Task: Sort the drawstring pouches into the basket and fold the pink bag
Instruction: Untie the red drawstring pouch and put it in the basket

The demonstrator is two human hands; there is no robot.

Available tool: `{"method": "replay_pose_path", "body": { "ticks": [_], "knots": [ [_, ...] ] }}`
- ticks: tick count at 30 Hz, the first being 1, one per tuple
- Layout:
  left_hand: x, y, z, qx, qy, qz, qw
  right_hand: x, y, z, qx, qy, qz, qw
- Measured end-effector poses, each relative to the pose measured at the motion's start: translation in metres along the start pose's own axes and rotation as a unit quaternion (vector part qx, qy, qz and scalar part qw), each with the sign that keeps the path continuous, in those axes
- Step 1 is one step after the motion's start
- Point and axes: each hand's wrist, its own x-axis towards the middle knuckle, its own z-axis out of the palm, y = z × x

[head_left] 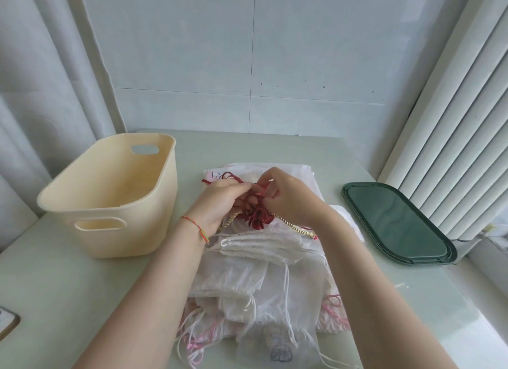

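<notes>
Open desk left of the grips, basket beyond it

Both grips (pixel 255 195) meet over the pouch pile (pixel 261 272), which fills the desk (pixel 68 300) beneath and behind them. Left, past a bare strip, stands the basket (pixel 110 198), open-topped. Right, the green tray (pixel 395 223) lies flat against the blinds (pixel 453 121).

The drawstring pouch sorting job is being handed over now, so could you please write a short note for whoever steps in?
Left hand and right hand: both pinch the small dark red satin pouch with a gold twisted cord, held above the pile.
Pile of sheer white drawstring pouches: on the pale green table, in front of the person.
Cream plastic basket: left of the pile; no pouches visible inside.
Done: nothing sorted yet.
Left: put every pouch in the basket, then fold the pink bag, which I cannot pick out.
</notes>
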Motion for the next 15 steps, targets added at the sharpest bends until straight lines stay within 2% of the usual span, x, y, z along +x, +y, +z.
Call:
{"method": "replay_pose_path", "body": {
  "ticks": [8,15],
  "knots": [
    [0.0062,-0.0045,-0.0045,-0.043,0.0,-0.035,0.998,-0.0007,-0.0019,-0.0088,0.046,0.0,0.029,0.999],
    [0.0091,-0.0085,-0.0047,-0.055,-0.008,-0.034,0.998,-0.0018,-0.0038,-0.0073,0.026,-0.045,0.037,0.998]
  ]
}}
